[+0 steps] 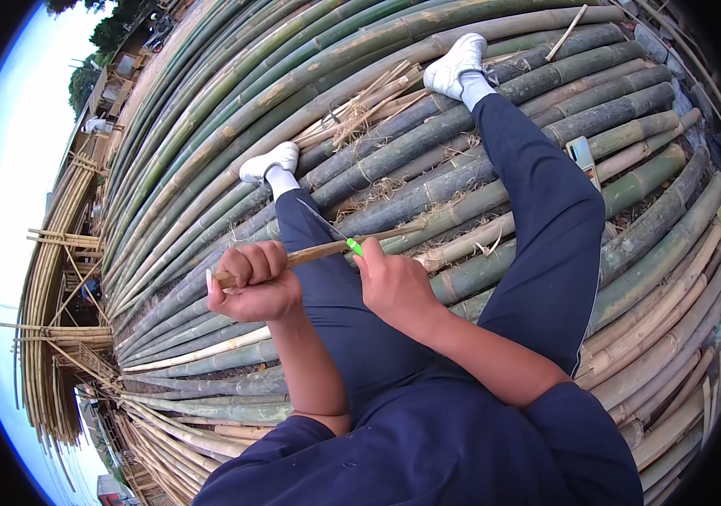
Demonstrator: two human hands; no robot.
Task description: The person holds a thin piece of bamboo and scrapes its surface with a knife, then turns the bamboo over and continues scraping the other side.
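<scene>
My left hand (pixel 255 282) is closed round one end of a split bamboo strip (pixel 318 252), which points right across my lap. Closed fingers of my right hand (pixel 396 285) hold a knife by its bright green handle (pixel 354 246). The thin blade (pixel 321 220) slants up and left from the handle, just above the strip. The far end of the strip tapers to a thin point beyond my right hand. Both hands are over my legs in dark trousers, above the bamboo poles (pixel 428 198) that I sit on.
Loose splinters and shavings (pixel 360 110) lie between my white shoes (pixel 460 66). A phone (pixel 581 158) rests on poles beside my right knee. A stick (pixel 567 34) lies at the upper right. Stacked bamboo on a rack (pixel 57 337) stands at the left.
</scene>
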